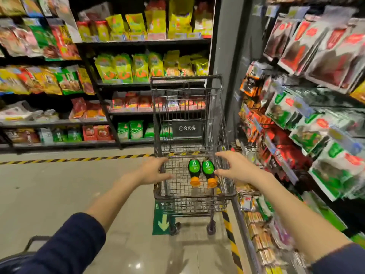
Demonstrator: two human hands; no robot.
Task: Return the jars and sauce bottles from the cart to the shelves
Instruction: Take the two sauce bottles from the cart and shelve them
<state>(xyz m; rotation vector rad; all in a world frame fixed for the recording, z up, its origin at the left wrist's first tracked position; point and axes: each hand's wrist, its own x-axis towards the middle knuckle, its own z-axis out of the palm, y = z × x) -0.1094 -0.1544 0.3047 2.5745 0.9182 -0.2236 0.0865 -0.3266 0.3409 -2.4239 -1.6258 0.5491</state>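
A dark wire shopping cart (194, 195) stands in the aisle ahead of me. Two dark sauce bottles lie side by side on its mesh floor, green labels up and orange caps toward me: the left bottle (194, 169) and the right bottle (208, 168). My left hand (153, 171) hovers at the cart's left side, fingers spread, holding nothing. Over the cart's right rim, my right hand (235, 168) is also spread and empty, its thumb close to the right bottle. No jars are visible in the cart.
Shelves of packaged snacks (122, 68) line the far wall and a rack of hanging packets (316, 115) runs along the right, close to the cart. Yellow-black floor tape (79, 159) crosses the tiled floor. A dark basket handle (33, 242) shows at bottom left.
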